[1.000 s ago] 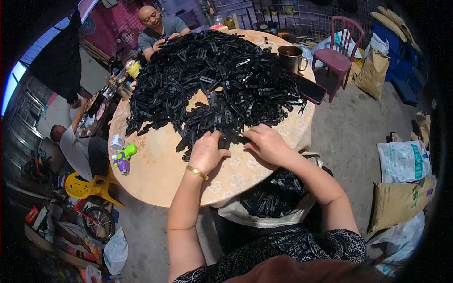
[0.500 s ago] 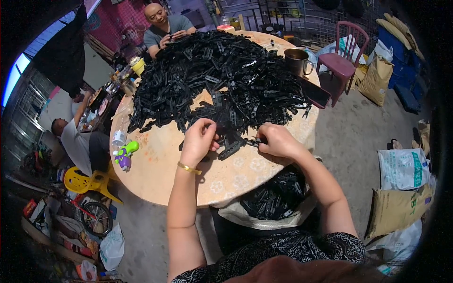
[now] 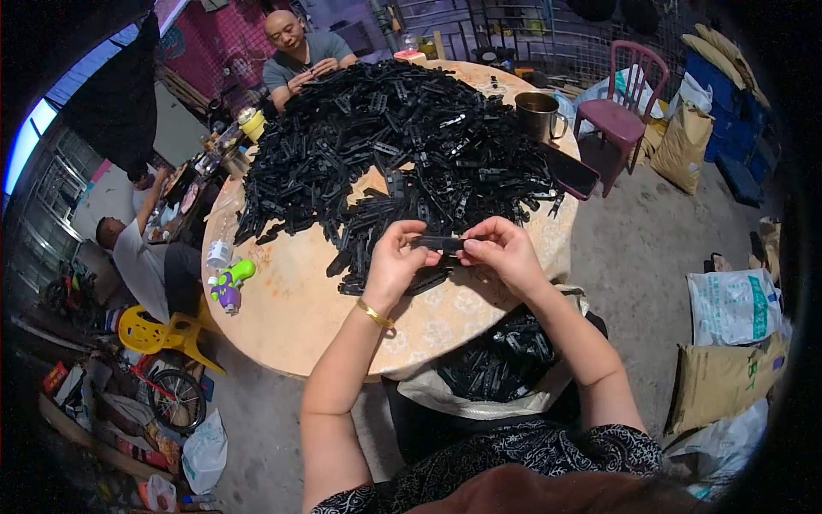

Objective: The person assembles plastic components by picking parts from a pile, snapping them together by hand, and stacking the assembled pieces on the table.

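Note:
Between my two hands, above the near edge of the heap, a slim black plastic piece [image 3: 441, 243] lies crosswise. My left hand [image 3: 396, 264], a gold bangle on its wrist, pinches the piece's left end. The right end is between the thumb and fingers of my right hand [image 3: 505, 257]. Just beyond spreads a big heap of similar black plastic pieces [image 3: 342, 128], long and narrow, some with slots. It covers much of the round table [image 3: 282, 343]. Below the table edge, an open white sack [image 3: 514, 403] holds more black pieces.
A metal mug [image 3: 537, 116] and a dark phone-like slab [image 3: 572, 171] stand right of the heap. A green and purple toy [image 3: 231, 283] lies at the left. Across the table a co-worker [image 3: 304, 64] handles something small; another person [image 3: 141, 257] sits at the left. A maroon chair [image 3: 621, 116] stands at the right.
My hands have come closer together and up off the tabletop, and both now hold one black plastic piece. The co-worker's hands across the table have shifted slightly.

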Tool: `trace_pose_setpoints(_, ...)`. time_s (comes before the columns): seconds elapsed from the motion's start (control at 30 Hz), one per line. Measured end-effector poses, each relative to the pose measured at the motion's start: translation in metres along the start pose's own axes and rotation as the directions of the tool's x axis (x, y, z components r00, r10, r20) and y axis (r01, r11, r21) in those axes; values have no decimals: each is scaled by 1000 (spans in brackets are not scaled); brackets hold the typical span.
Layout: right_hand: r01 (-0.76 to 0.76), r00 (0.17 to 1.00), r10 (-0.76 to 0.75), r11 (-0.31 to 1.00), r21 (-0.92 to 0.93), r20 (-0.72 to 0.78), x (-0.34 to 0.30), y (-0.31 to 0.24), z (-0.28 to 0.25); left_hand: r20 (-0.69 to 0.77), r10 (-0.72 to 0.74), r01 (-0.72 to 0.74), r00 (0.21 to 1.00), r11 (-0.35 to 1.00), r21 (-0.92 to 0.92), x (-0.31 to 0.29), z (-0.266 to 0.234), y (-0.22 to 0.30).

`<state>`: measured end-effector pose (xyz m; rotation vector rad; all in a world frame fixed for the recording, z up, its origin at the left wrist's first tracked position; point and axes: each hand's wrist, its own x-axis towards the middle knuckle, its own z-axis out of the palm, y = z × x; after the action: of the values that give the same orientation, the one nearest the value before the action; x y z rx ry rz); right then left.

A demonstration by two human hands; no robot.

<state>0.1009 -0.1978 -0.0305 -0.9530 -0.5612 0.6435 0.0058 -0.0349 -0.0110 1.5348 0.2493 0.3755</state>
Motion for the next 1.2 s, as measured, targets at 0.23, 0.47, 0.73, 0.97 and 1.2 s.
trace_pose_setpoints(0.23,80,994,-97,968,-238,-58,-3,23,-1,-23,32,-33,999,997,-65,-8,21,-8)
trace_pose_setpoints(0.47,178,968,-228,919,-351,-105,-3,29,-2,12,45,-42,999,984,-174,-12,24,0)
trace_pose_setpoints(0.73,273,942,-336,796,-540,-20,-14,12,5,68,122,-125,990,991,41,-13,19,2)
trace_pose_setpoints(0.97,524,727,-657,341,-780,202,-6,-1,-3,129,211,-243,969,903,353,-18,22,14)
trace_pose_setpoints(1.2,447,885,-369,506,-738,283,-9,-5,-11,222,488,-515,844,624,587,-15,21,3)
